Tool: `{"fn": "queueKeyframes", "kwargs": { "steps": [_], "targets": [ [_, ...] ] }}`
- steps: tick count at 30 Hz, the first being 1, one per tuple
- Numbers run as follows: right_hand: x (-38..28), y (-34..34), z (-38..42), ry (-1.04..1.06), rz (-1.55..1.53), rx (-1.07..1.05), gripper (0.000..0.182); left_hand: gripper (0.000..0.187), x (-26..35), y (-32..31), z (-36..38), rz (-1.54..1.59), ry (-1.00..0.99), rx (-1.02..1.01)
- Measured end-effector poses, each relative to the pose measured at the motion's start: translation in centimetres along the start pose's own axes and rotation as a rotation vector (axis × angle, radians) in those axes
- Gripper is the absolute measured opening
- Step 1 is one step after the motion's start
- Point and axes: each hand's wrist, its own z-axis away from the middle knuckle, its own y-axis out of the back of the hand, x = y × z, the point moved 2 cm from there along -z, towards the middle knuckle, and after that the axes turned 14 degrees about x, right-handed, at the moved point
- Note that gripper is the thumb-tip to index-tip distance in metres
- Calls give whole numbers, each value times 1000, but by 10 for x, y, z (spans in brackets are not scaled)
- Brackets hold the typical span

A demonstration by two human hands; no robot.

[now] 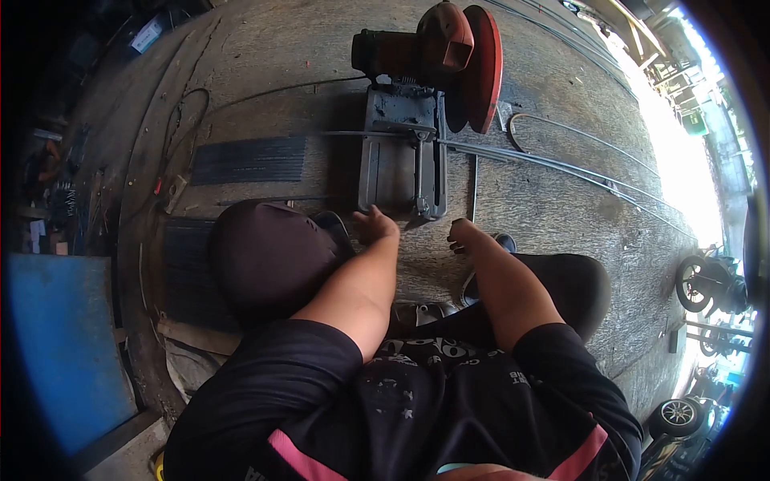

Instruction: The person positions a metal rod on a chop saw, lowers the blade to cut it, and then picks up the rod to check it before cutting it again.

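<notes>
A concrete floor [561, 208], stained and strewn with wire, fills the view from above as a seated person in dark clothing leans toward a chop saw [417, 104] set on the ground, well beyond the fingers. The saw's red blade guard [473, 60] is tilted up and back, and its grey base and vise [401, 164] lie just ahead of both hands. A bundle of long thin metal rods [553, 164] runs across the base, through the vise, and trails away past the right-hand fingers toward the bright yard. Dark ribbed mats [249, 159] lie flat on the floor, out beyond the left-hand fingers. A blue panel [64, 345] sits well behind and outward of the left arm. The left hand [375, 224] reaches forward with its fingers [370, 213] loosely open, the tips at or just short of the near edge of the saw base, holding nothing that can be seen. The right hand [464, 236] hovers near the same edge, its fingers [455, 243] curled downward; whether they grip anything cannot be told from this angle. A bent loop of wire [529, 120] rests on the floor beyond the right fingers, beside the blade.
</notes>
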Motion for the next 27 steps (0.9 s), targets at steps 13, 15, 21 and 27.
{"fn": "queueKeyframes", "kwargs": {
  "steps": [13,15,21,27],
  "targets": [
    [-89,3,117,-385,-557,144,26,57,8,-5,13,126,-23,-12],
    [-87,2,116,-359,-528,121,24,62,-3,1,1,606,464,174],
    [0,-13,-11,72,-165,-1,16,64,4,9,-13,191,109,70],
    [-92,-2,123,294,-11,-367,35,69,17,-8,-11,457,147,58]
  ]
}}
